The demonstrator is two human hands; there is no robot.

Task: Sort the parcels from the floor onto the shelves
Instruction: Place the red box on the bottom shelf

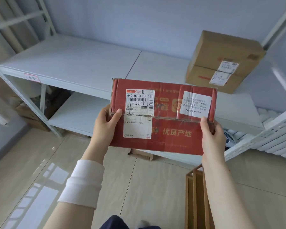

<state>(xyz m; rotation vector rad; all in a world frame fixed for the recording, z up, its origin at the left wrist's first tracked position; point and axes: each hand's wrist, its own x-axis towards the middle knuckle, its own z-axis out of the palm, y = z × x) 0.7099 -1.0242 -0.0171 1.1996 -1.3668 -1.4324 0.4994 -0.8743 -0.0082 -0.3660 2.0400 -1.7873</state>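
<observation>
Pale blue wall [139, 17], glossy beige tiled floor [139, 187], bright reflections

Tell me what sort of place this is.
Probably a parcel storeroom or pickup point: white metal shelves, a brown box marked 1-2 on one shelf, and a labelled red parcel held by the left hand and right hand.

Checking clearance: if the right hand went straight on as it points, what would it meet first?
Beyond the right hand and its red parcel, probably the brown box on the shelf; depth unclear.
</observation>
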